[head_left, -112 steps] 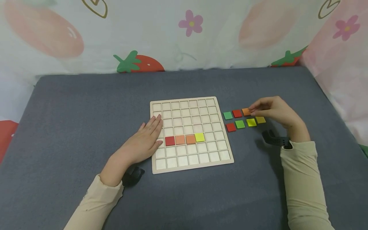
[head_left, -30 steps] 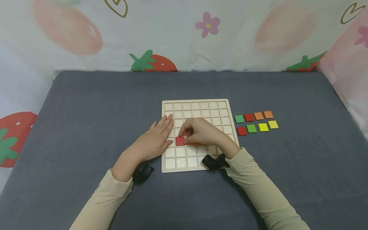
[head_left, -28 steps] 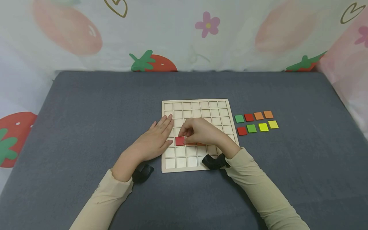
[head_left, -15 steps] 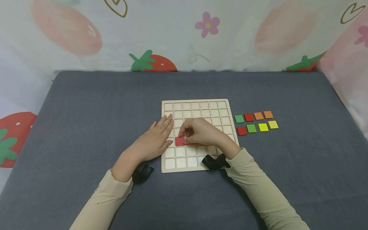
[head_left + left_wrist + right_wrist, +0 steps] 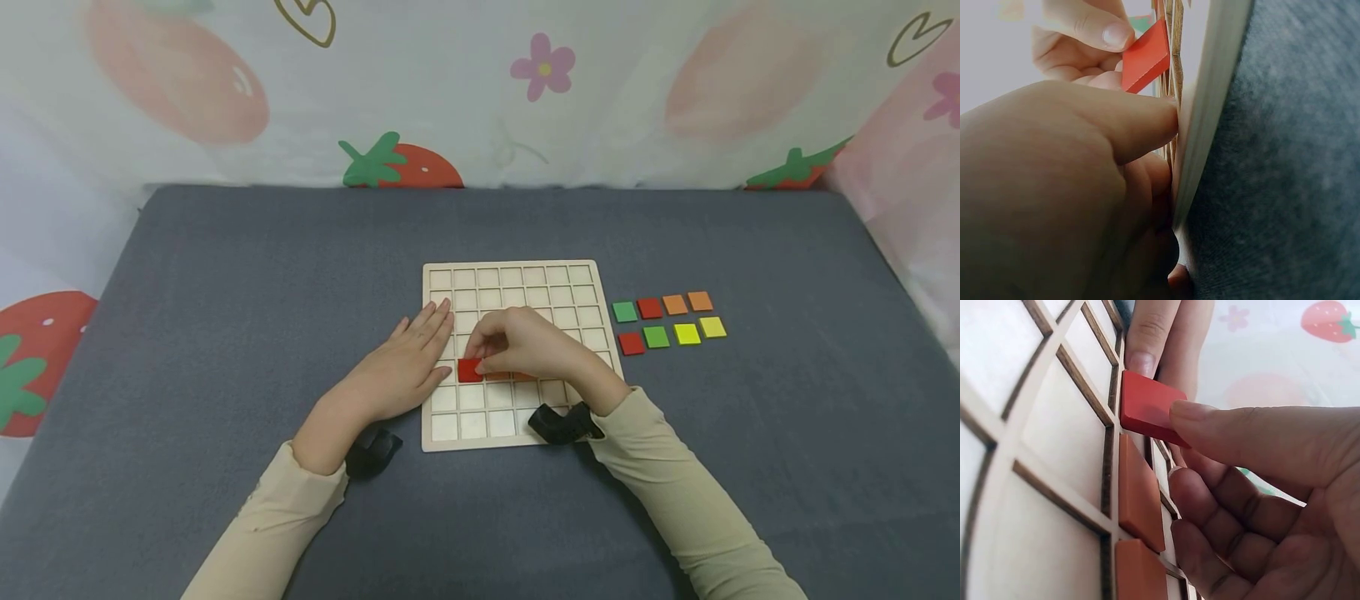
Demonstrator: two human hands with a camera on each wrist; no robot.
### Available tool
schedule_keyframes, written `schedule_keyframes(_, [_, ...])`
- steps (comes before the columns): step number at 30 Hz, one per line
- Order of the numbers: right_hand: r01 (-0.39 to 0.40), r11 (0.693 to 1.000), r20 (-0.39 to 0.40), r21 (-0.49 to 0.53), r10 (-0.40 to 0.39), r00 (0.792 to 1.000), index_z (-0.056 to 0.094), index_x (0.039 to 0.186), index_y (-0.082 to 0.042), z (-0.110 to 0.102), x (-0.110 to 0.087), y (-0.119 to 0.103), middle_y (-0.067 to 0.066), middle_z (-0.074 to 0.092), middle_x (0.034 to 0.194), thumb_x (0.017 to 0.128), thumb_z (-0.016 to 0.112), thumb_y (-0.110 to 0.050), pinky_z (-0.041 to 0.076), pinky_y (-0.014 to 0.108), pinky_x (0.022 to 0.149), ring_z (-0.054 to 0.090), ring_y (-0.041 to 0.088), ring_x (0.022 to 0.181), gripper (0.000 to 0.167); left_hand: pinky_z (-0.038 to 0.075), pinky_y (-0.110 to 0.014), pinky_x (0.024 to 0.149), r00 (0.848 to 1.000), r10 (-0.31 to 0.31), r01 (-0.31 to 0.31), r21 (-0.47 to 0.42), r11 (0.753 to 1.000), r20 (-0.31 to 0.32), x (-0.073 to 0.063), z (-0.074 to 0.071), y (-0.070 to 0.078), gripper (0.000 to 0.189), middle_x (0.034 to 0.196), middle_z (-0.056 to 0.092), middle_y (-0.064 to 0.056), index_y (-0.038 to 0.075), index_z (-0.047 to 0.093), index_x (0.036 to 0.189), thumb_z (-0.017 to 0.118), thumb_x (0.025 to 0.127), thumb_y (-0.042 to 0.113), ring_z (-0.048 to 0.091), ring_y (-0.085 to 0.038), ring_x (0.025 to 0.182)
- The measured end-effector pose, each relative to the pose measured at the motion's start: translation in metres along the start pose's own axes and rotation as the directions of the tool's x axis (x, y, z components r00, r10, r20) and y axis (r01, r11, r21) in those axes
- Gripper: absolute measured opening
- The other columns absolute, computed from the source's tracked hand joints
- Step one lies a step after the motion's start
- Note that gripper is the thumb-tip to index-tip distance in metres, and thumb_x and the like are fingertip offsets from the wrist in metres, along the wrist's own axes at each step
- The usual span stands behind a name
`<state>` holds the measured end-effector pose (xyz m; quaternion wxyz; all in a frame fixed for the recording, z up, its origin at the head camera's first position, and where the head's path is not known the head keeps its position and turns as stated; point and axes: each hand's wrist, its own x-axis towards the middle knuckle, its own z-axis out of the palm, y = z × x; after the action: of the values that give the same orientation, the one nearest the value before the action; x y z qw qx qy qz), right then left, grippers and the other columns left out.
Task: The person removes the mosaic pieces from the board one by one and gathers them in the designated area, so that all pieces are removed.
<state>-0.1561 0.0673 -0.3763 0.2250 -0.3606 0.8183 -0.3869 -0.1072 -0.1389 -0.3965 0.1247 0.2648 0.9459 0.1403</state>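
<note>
A light wooden grid board point(image 5: 525, 446) lies on the table. My left hand point(image 5: 397, 362) rests flat over its left side, fingers straight. Between thumb and fingers my right hand point(image 5: 528, 343) pinches a red square tile point(image 5: 469, 371), which stands tilted out of its cell in the right wrist view point(image 5: 1147, 406). Two orange tiles point(image 5: 1138, 494) sit in the cells beside it, mostly covered by the right hand in the head view. From the left wrist, the red tile point(image 5: 1146, 56) shows just beyond the left thumb point(image 5: 1141, 119).
Right of the board lie two short rows of loose tiles: green point(image 5: 624, 312), red point(image 5: 649, 308), orange point(image 5: 675, 304) and yellow point(image 5: 686, 333) among them. Dark grey cloth point(image 5: 262, 250) covers the table. A printed curtain point(image 5: 585, 125) hangs behind.
The right hand has come left from the loose tiles to the board and taken hold of the red tile, now tilted up. The left hand has stayed on the board. The head view has shifted slightly.
</note>
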Motion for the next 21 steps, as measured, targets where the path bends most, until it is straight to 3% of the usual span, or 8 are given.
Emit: schedule_keyframes(21, [0.058,0.998,-0.024,0.027,-0.058,0.998,0.073,0.086,-0.003,-0.0002,-0.0009,0.0026,0.003,0.068,0.082,0.081,0.07,0.002,0.052,0.024,0.069,0.062,0.007,0.073,0.007,0.011,-0.048,0.113,1.0,0.001,-0.001,-0.013,1.0,0.003,-0.0002,-0.0015,0.0011,0.066,0.157,0.003,-0.014,-0.003,0.013,0.149,0.045,0.1,0.027,0.001,-0.026,0.144])
